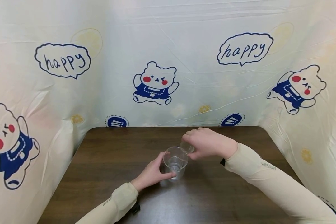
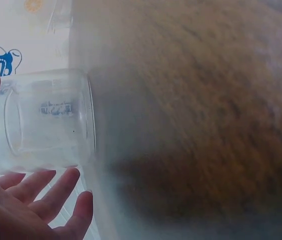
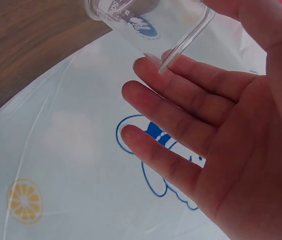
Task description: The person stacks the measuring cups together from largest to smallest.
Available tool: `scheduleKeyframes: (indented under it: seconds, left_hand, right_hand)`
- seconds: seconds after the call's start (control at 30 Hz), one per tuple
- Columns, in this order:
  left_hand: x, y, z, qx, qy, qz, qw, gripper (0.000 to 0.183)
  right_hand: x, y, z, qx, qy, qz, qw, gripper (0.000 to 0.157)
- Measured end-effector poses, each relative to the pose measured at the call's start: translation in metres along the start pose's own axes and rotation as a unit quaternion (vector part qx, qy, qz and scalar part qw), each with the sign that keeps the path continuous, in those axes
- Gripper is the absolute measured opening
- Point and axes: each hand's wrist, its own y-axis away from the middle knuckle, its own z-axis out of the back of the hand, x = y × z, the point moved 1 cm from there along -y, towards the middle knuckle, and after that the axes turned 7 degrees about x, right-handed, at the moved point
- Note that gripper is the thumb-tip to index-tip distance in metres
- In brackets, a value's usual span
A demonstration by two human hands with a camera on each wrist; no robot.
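A large clear glass beaker (image 1: 182, 171) stands on the table in the head view. My left hand (image 1: 152, 172) holds it from the left, thumb on the near side and fingers round the far side. Inside it is a smaller clear vessel (image 1: 174, 163), which the left wrist view also shows through the wall. Just right of the large rim, my right hand (image 1: 208, 141) grips a small clear beaker (image 3: 151, 25) between thumb and fingers. That beaker is tilted and bears white printed marks. The right wrist view shows the remaining fingers extended below it. Any liquid is hard to make out.
The dark brown wooden table (image 1: 114, 161) lies under both hands. A pale curtain (image 1: 196, 77) with bears and "happy" bubbles rises along its back edge and both sides.
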Motion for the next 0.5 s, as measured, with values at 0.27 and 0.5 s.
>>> scheduleKeyframes:
  seconds: [0.27, 0.5]
  left_hand:
    - [-0.001, 0.001, 0.003, 0.010, 0.009, -0.012, 0.9998, 0.087]
    - [-0.002, 0.000, 0.004, 0.014, 0.013, -0.023, 0.9996, 0.086]
  right_hand:
    - [0.007, -0.015, -0.003, 0.014, 0.015, 0.016, 1.000, 0.041]
    - [0.014, -0.024, -0.010, 0.033, 0.029, 0.024, 0.999, 0.043]
